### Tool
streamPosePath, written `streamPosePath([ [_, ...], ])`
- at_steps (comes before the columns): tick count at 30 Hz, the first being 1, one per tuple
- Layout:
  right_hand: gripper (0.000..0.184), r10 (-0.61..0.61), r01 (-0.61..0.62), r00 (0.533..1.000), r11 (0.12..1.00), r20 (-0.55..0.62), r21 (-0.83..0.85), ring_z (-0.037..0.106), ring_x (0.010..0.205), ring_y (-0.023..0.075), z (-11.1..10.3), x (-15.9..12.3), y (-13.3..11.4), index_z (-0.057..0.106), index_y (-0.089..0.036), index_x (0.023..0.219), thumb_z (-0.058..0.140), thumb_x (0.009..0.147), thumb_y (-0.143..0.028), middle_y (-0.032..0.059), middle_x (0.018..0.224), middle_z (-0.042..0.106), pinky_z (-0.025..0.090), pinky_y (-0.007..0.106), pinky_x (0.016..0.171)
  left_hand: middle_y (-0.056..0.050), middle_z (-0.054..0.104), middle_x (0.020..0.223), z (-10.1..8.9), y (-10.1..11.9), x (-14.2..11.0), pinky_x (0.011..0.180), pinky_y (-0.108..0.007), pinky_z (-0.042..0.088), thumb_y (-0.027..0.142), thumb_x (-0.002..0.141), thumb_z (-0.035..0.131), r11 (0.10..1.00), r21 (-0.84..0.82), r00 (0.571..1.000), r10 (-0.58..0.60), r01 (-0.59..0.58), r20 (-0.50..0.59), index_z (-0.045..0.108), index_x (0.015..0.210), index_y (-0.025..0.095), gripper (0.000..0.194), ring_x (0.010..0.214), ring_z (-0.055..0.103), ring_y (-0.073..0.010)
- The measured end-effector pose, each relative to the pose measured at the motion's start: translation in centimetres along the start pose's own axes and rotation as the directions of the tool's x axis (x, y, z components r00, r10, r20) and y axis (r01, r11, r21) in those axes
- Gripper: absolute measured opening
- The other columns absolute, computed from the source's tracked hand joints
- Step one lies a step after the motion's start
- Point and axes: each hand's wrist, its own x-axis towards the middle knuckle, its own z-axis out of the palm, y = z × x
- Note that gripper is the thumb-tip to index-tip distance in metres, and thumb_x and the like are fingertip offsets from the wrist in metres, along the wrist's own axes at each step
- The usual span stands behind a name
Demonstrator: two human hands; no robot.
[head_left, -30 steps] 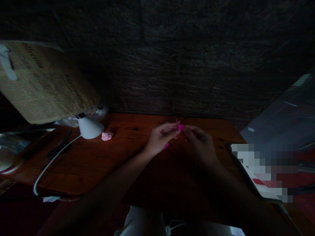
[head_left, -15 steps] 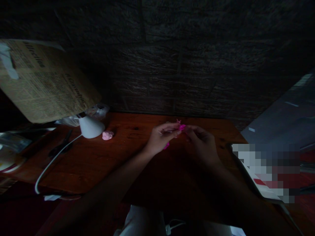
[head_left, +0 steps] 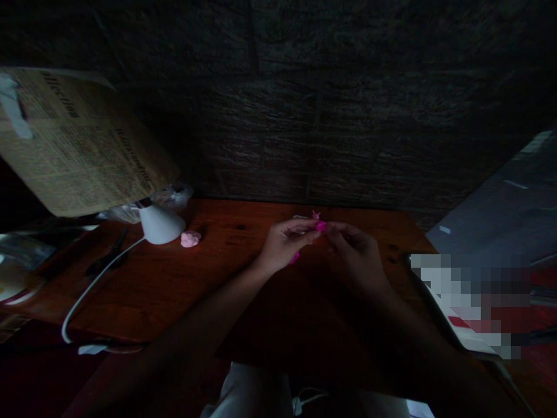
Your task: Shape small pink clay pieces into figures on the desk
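Over the wooden table, my left hand [head_left: 282, 246] pinches a small magenta piece of modelling clay [head_left: 321, 226] between thumb and fingertips. My right hand [head_left: 357, 251] is closed on the other side of the same piece, its fingertips touching it. A second magenta lump [head_left: 295, 257] shows just below my left hand, partly hidden by it. Behind the fingertips stands a small pink figure [head_left: 316, 214] with thin points on top. A pale pink lump of clay [head_left: 190, 238] rests on the table to the left, apart from both hands.
Left of the pale lump stands a lamp with a white base [head_left: 162, 225], a newsprint shade [head_left: 87, 145] and a white cord. Dark scissors [head_left: 108, 258] lie beside it, near a plastic bag [head_left: 176, 198]. A dark brick wall [head_left: 282, 116] closes off the table's [head_left: 174, 296] back.
The magenta piece between my fingertips has turned or shifted very slightly. Both hands keep almost the same place, and the things on the table have not moved.
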Motion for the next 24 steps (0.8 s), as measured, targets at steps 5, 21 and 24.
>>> streamPosePath([
  [5, 0.024, -0.029, 0.028, 0.999, 0.999, 0.036, 0.016, 0.054, 0.060, 0.0119, 0.07, -0.18, -0.24, 0.079, -0.024, 0.094, 0.072, 0.080, -0.041, 0.0009, 0.074, 0.070, 0.046, 0.026, 0.057, -0.007, 0.078, 0.098, -0.27, -0.14, 0.17, 0.080, -0.029, 0.057, 0.031, 0.070, 0.083, 0.999, 0.014, 0.999, 0.037, -0.036, -0.038, 0.077, 0.092, 0.018, 0.027, 0.087, 0.072, -0.0160],
  [21, 0.024, -0.005, 0.007, 0.998, 1.000, -0.061, 0.030, 0.061, 0.065, 0.0146, 0.56, -0.32, 0.21, 0.081, -0.025, 0.087, 0.080, 0.071, -0.043, 0.0036, 0.087, 0.078, 0.051, 0.028, 0.058, -0.005, 0.078, 0.090, 0.22, 0.10, -0.07, 0.082, -0.032, 0.057, 0.030, 0.070, 0.083, 0.996, 0.065, 0.989, 0.073, -0.065, -0.128, 0.077, 0.085, 0.019, 0.019, 0.081, 0.070, -0.0148],
  [24, 0.024, -0.021, 0.022, 0.998, 1.000, -0.060, 0.018, 0.060, 0.063, 0.0138, 0.57, -0.26, 0.15, 0.081, -0.024, 0.086, 0.079, 0.072, -0.044, 0.0034, 0.085, 0.077, 0.050, 0.028, 0.058, -0.005, 0.078, 0.088, 0.22, 0.10, -0.06, 0.079, -0.031, 0.057, 0.033, 0.068, 0.085, 0.997, 0.046, 0.990, 0.063, -0.057, -0.129, 0.077, 0.085, 0.019, 0.023, 0.080, 0.070, -0.0154],
])
